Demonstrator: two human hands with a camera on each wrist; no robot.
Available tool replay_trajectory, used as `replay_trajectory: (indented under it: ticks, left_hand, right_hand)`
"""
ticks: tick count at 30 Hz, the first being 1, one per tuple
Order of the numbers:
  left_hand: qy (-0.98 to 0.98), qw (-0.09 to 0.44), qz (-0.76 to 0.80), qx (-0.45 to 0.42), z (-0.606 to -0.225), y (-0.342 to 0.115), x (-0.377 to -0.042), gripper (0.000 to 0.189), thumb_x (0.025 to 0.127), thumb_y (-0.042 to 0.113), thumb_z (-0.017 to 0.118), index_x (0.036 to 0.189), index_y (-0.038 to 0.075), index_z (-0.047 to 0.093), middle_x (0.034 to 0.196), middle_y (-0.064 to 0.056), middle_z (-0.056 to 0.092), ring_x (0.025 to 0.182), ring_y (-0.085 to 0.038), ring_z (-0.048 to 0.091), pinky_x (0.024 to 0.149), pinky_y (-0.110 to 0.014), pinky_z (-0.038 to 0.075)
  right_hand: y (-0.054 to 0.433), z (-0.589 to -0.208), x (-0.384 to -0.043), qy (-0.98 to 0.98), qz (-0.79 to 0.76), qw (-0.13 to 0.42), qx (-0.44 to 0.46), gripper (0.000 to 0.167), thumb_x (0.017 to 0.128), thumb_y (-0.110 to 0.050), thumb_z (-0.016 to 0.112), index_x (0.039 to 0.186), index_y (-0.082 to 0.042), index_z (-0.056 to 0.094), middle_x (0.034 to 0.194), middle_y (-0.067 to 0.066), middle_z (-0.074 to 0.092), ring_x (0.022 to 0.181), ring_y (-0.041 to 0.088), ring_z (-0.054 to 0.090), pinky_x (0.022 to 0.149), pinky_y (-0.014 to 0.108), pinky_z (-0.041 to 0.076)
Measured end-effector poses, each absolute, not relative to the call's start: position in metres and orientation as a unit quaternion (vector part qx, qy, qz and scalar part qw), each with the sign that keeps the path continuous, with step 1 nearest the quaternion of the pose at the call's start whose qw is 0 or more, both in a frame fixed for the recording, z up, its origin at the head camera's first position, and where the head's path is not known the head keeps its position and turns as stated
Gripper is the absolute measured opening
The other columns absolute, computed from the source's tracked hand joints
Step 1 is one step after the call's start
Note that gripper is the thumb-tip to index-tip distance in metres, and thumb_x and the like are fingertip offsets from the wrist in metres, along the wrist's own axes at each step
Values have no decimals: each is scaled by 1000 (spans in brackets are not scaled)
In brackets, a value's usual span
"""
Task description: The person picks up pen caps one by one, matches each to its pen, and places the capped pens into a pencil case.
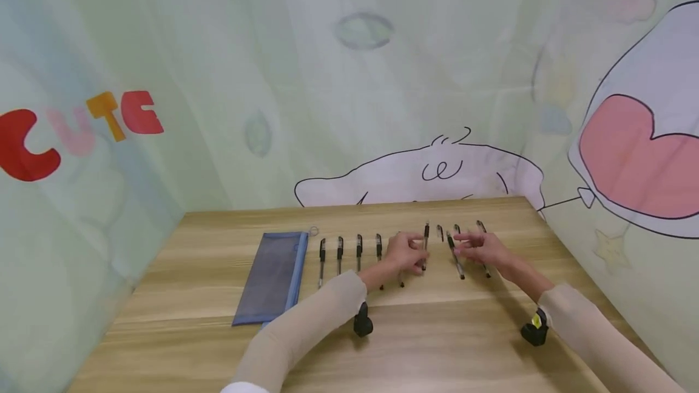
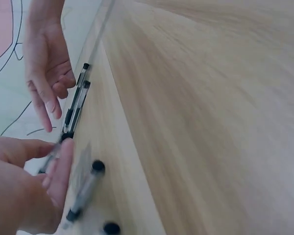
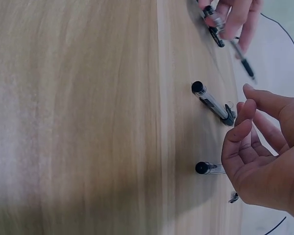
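Observation:
My left hand (image 1: 405,253) pinches an uncapped gel pen (image 1: 426,246), its black grip and tip pointing toward the back of the table. In the right wrist view this pen (image 3: 246,67) slants out from the fingers. Over the table to the right, my right hand (image 1: 483,250) has its fingers loosely bent, with nothing held in the right wrist view. Beside its fingertips lies another uncapped pen (image 1: 455,256). Two loose black caps (image 1: 440,233) (image 1: 457,228) lie behind the pens. A capped pen (image 1: 481,227) is partly hidden under the right hand.
Several capped pens (image 1: 322,253) lie in a row left of my left hand, some partly covered by it and the sleeve. A blue mesh zipper pouch (image 1: 267,275) lies further left. A printed curtain (image 1: 349,108) hangs behind the wooden table (image 1: 437,344).

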State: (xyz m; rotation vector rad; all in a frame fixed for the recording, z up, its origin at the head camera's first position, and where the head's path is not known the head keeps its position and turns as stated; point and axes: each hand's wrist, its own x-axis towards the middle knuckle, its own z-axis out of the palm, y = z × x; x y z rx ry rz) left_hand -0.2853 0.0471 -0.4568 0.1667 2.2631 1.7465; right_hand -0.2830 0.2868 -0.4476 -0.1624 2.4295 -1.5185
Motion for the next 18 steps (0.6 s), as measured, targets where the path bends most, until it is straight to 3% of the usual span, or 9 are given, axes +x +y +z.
replay_trajectory:
  ticks: [4, 8, 12, 16, 18]
  left_hand:
    - [730, 145, 668, 30, -461, 32, -283, 49, 90, 2, 75, 137, 12, 65, 100, -7, 71, 73, -12, 71, 60, -26, 66]
    - [714, 143, 686, 11, -461, 16, -278, 48, 89, 5, 77, 135, 17, 67, 104, -5, 67, 79, -12, 71, 63, -26, 66]
    - [700, 149, 698, 22, -458, -3, -267, 50, 90, 5, 76, 138, 14, 64, 105, -6, 65, 80, -12, 72, 67, -29, 67]
    - [688, 148, 710, 25, -459, -21, -254, 53, 91, 3, 75, 141, 11, 61, 109, -9, 63, 79, -13, 72, 69, -31, 68]
    - [687, 147, 712, 19, -458, -28, -249, 54, 90, 2, 75, 141, 10, 60, 110, -10, 64, 78, -13, 71, 69, -32, 68]
  right_hand:
    - [287, -451, -281, 834, -532, 137, -59, 56, 97, -17, 71, 144, 6, 51, 98, -8, 74, 70, 4, 53, 58, 19, 44]
    - [285, -451, -282, 835, -530, 129, -73, 53, 98, -17, 69, 143, 7, 52, 98, -5, 73, 65, 4, 47, 55, 19, 40]
    - [281, -450, -285, 843, -517, 125, -79, 50, 99, -17, 68, 141, 8, 54, 101, 4, 73, 59, 4, 43, 51, 20, 38]
    - [276, -454, -290, 843, -516, 128, -82, 47, 99, -14, 68, 138, 9, 57, 101, 7, 73, 58, 2, 46, 51, 18, 42]
    - [273, -455, -292, 845, -513, 128, -74, 46, 98, -14, 68, 137, 9, 58, 97, 1, 72, 64, 1, 52, 54, 16, 47]
